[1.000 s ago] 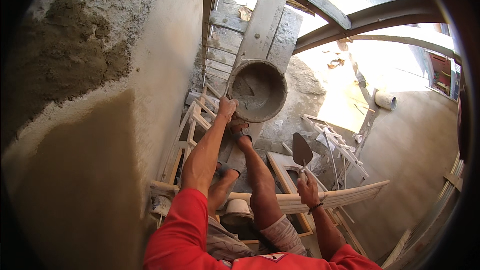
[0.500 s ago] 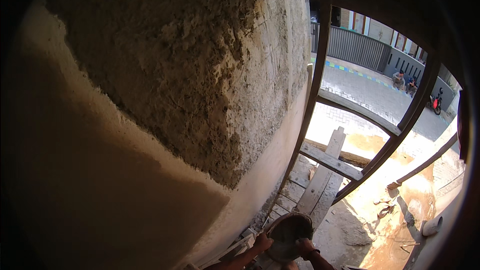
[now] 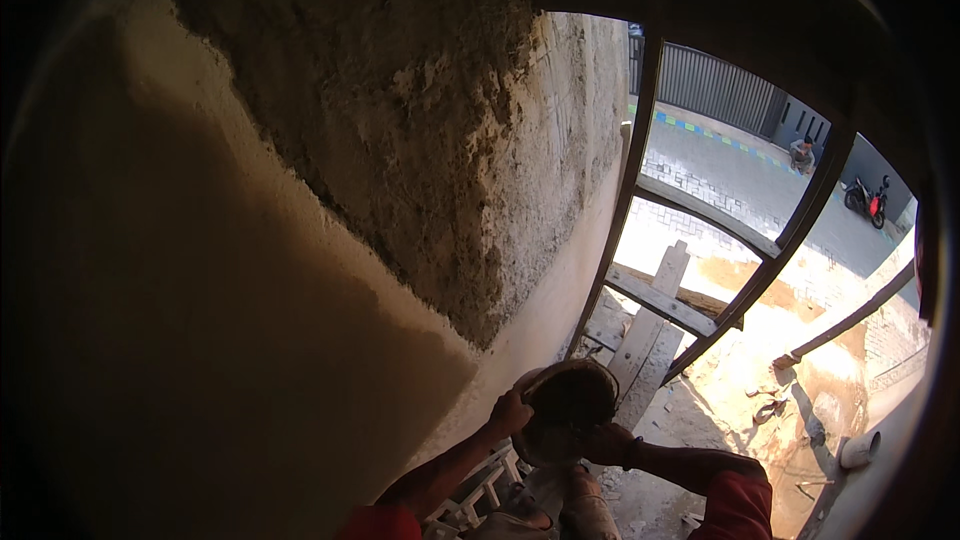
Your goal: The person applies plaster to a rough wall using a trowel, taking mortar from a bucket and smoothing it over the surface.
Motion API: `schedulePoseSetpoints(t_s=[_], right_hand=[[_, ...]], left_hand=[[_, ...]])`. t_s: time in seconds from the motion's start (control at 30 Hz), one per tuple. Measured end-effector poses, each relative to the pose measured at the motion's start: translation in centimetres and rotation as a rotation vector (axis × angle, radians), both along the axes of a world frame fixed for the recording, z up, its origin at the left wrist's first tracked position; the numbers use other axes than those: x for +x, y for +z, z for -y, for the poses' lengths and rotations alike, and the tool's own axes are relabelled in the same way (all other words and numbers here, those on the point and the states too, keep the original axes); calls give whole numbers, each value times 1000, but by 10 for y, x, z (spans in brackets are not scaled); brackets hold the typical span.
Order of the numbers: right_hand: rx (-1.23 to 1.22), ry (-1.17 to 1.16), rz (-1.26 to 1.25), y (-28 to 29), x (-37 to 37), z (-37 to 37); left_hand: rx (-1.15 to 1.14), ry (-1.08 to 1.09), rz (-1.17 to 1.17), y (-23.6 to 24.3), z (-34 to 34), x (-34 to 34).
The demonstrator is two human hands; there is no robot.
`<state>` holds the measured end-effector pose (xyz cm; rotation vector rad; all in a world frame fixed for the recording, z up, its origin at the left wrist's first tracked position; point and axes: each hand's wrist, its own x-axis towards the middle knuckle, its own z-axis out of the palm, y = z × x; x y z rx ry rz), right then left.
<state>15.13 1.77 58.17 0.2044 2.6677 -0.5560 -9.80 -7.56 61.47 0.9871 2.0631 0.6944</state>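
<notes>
Both hands clamp the round mortar pan (image 3: 568, 408), left hand (image 3: 508, 414) on its wall-side rim, right hand (image 3: 605, 443) under its outer edge, just beside the plastered wall (image 3: 300, 270).

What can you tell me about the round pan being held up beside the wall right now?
The pan is a shallow, round, dark bowl, apparently metal, crusted with greyish mortar. It sits low in the head view, close to the plastered wall, tilted so its dim inside partly shows; whether it is loaded cannot be told. The left hand has a grip on its left rim, and the right hand supports it from below at the right. It is lifted clear of the wooden planks beneath.
</notes>
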Motion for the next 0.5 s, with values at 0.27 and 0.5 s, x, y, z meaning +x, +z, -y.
schedulePoseSetpoints(t_s=[0.27, 0.5], right_hand=[[-635, -818, -208, 123, 55, -14], [-905, -988, 105, 143, 28, -13]], left_hand=[[18, 175, 221, 38, 35, 14], [62, 153, 195, 89, 3, 8]])
